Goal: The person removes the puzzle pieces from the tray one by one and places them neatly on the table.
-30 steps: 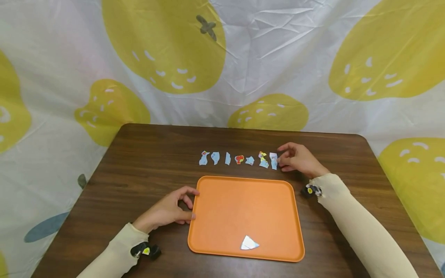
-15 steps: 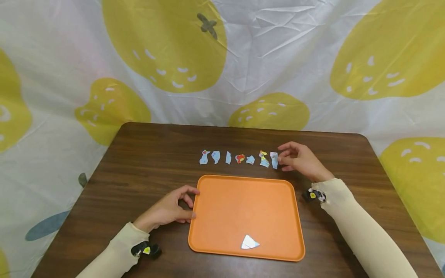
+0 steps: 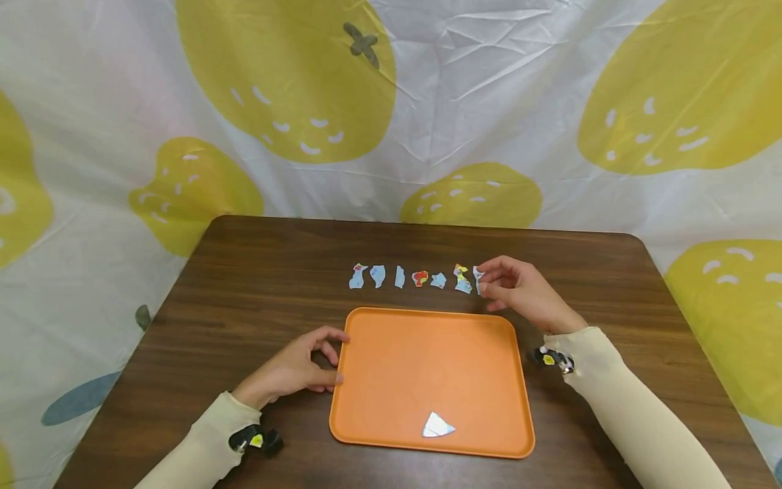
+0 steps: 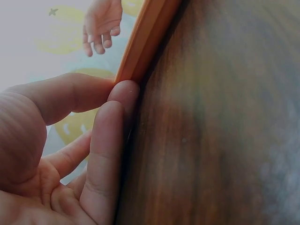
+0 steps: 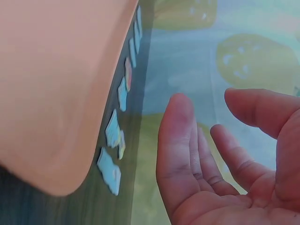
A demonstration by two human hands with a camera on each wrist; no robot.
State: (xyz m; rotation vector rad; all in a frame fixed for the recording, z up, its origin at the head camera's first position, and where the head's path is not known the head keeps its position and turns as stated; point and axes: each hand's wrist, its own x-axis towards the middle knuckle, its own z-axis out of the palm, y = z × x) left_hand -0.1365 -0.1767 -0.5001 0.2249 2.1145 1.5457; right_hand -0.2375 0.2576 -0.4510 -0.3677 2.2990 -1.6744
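Observation:
My left hand (image 3: 297, 365) is at the left side of an orange tray (image 3: 391, 380), thumb and forefinger spread along its edge with their tips touching the rim. In the left wrist view, its fingertips (image 4: 105, 117) lie against the tray's side wall (image 4: 146, 40). My right hand (image 3: 522, 291) hovers over the right end of a row of torn-looking picture pieces, partly covering the last pale blue piece (image 3: 478, 278). The right wrist view shows thumb and fingers apart with nothing between them. A white, roughly triangular piece (image 3: 437, 426) lies in the tray near its front edge.
Beyond the tray, several small pieces lie in a row on the brown wooden table (image 3: 269, 272), among them a red one (image 3: 420, 278) and a yellow-and-blue one (image 3: 462, 279). A white curtain (image 3: 440, 88) printed with yellow fruit hangs behind the table.
My right hand has shifted slightly left, from beside the last piece in the row to partly over it. The left hand and tray have kept their place.

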